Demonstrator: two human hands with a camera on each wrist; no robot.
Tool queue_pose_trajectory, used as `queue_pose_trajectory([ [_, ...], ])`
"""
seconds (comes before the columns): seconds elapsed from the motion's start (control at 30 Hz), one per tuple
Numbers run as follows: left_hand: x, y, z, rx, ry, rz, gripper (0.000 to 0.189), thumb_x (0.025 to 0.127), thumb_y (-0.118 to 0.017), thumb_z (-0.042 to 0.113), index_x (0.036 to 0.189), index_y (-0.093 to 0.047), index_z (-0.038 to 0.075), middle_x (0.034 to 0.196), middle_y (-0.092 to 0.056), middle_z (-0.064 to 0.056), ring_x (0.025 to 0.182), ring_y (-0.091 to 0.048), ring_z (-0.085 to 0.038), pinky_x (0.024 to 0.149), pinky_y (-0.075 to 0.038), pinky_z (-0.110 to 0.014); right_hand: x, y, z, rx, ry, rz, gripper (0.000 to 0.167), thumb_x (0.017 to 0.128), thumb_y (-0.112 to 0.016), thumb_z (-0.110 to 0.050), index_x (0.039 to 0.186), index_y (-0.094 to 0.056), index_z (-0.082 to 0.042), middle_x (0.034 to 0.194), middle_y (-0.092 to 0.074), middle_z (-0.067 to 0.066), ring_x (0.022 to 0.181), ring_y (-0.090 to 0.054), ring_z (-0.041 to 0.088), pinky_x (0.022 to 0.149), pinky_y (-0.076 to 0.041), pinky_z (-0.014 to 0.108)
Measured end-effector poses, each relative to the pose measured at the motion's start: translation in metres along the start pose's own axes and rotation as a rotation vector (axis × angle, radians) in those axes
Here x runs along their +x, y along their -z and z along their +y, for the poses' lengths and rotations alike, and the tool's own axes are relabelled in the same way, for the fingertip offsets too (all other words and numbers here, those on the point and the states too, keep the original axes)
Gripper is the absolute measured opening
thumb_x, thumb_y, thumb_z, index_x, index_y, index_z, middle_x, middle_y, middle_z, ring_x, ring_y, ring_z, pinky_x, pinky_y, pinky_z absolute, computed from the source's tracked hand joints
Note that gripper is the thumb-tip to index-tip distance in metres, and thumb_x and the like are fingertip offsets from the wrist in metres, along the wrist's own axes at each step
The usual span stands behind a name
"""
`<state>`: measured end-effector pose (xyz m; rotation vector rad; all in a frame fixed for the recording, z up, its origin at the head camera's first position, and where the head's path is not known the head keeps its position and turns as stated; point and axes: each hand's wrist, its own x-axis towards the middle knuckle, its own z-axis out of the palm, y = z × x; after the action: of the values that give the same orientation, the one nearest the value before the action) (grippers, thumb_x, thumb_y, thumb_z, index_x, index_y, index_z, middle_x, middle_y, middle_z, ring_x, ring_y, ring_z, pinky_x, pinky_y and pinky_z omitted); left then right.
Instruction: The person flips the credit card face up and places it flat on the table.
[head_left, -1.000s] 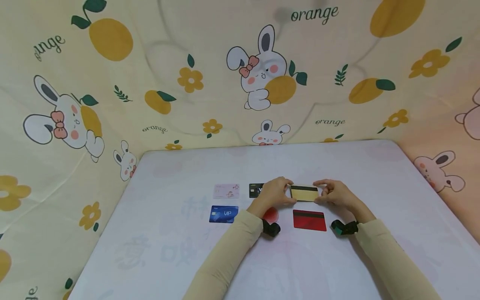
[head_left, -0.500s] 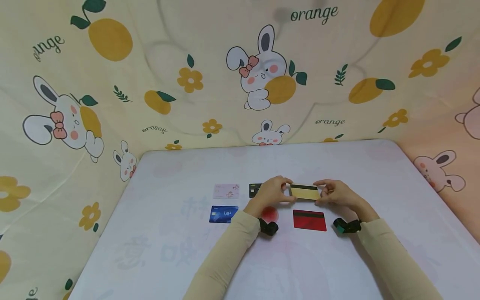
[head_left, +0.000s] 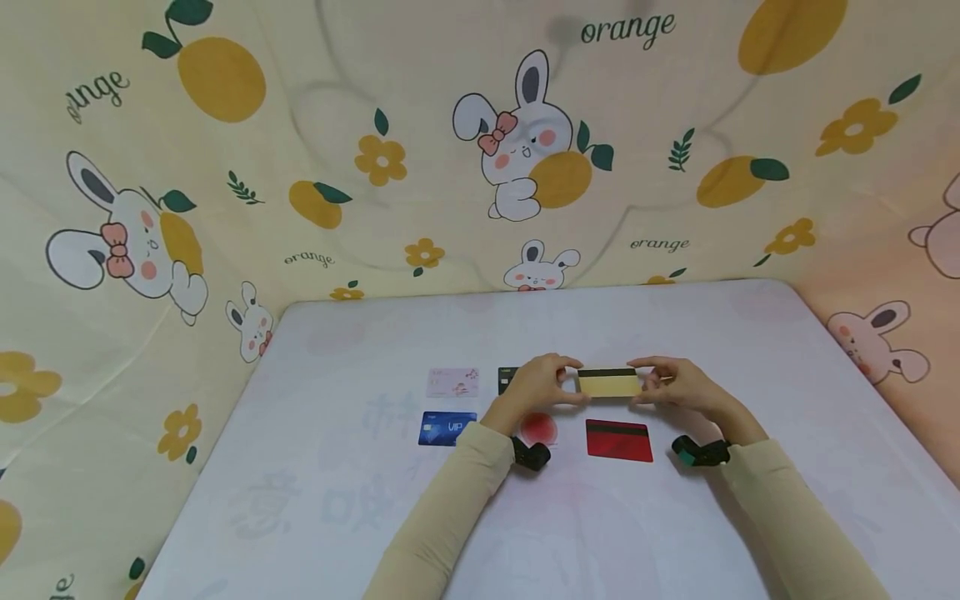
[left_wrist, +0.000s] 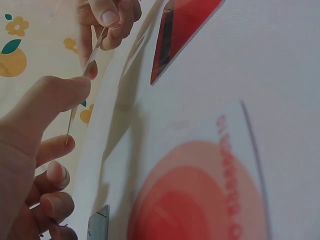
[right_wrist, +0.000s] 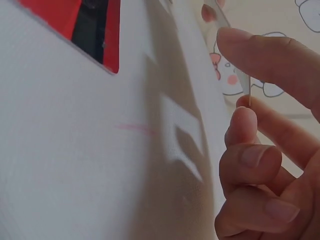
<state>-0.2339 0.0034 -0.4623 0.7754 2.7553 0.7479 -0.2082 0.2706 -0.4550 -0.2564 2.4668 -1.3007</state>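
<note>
Both hands hold a gold card [head_left: 609, 386] with a dark stripe along its far edge. My left hand [head_left: 534, 387] pinches its left end between thumb and fingers. At the right end, thumb and index finger of my right hand [head_left: 684, 388] grip it. Seen edge-on in the left wrist view, the card [left_wrist: 73, 117] is off the table, and shadows of hands and card fall on the white surface. A black card [head_left: 506, 380] lies partly hidden behind the left hand. Nearer than the gold card lies a red card [head_left: 619, 442] with a black stripe.
A pink card [head_left: 453, 383] and a blue VIP card [head_left: 444, 428] lie to the left on the white table [head_left: 300, 433]. A pale card with red circles [head_left: 538, 429] is beside the left wrist. Patterned cloth [head_left: 420, 167] hangs behind the table.
The gold card has turned slightly, its long edges now more level across the view. Both wrists have drifted a little apart, and the left hand covers more of the black card.
</note>
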Motion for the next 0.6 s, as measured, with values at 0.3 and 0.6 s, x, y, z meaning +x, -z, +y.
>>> queue_pose_trajectory([
  [0.3, -0.0015, 0.0, 0.001, -0.015, 0.007, 0.002, 0.058, 0.077, -0.077, 0.05, 0.127, -0.063, 0.026, 0.075, -0.048, 0.005, 0.072, -0.044, -0.005, 0.059, -0.032, -0.016, -0.0038, 0.0045, -0.0067, -0.038, 0.043, 0.003, 0.062, 0.078, -0.079, -0.018, 0.133, -0.053, -0.003, 0.079, -0.053, 0.0, 0.074, -0.047, 0.007, 0.065, -0.039, 0.024],
  [0.6, -0.0021, -0.0007, 0.0032, 0.009, 0.006, 0.003, 0.059, 0.075, -0.076, 0.054, 0.126, -0.064, 0.027, 0.073, -0.045, 0.006, 0.069, -0.041, -0.004, 0.055, -0.029, -0.016, -0.004, 0.005, -0.0063, 0.004, 0.129, 0.006, 0.059, 0.079, -0.076, -0.01, 0.131, -0.051, -0.001, 0.077, -0.051, -0.005, 0.069, -0.049, 0.007, 0.058, -0.042, 0.022],
])
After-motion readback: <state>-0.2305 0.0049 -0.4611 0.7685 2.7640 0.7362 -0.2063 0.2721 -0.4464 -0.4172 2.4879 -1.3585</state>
